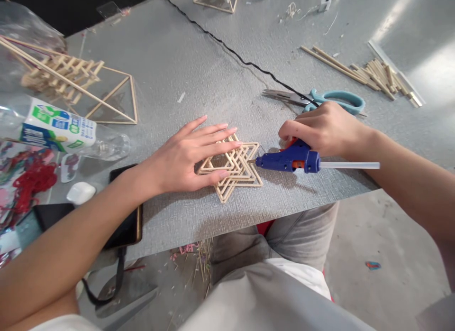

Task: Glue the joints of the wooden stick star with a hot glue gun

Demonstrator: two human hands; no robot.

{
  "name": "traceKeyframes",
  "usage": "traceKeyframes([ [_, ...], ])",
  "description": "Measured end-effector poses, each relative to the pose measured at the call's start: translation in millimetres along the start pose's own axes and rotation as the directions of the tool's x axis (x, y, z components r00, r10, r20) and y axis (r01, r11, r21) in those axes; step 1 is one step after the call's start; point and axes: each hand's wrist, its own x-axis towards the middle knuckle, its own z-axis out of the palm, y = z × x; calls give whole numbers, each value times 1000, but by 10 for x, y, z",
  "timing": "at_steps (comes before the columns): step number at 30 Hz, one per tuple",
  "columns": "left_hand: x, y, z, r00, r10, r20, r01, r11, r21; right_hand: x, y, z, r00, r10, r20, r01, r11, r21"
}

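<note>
A star-shaped frame of stacked thin wooden sticks (245,175) lies on the grey table near its front edge. My left hand (188,155) rests over its left part, fingers stretched out and spread, with the thumb on the near side. Part of the frame is hidden under that hand. In my right hand (320,127) is a blue hot glue gun (287,159), the fingers wrapped round its handle. Its nozzle points left and meets the right side of the star, though I cannot tell whether it touches. A clear glue stick (350,165) sticks out of its back.
Blue-handled scissors (343,99) lie just beyond my right hand, a black cord (245,60) running across to it. Loose wooden sticks (380,77) are at the back right. To the left are a plastic bottle (64,127), another stick structure (133,101) and a phone (138,226).
</note>
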Motion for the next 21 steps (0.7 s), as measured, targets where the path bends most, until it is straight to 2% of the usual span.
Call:
traceKeyframes([
  [8,2,10,-10,999,-30,23,30,1000,-6,10,-8,-43,997,73,-15,-73,997,28],
  [21,-5,-5,21,1000,-23,7,23,1000,9,-10,29,9,997,66,-37,-62,993,96],
])
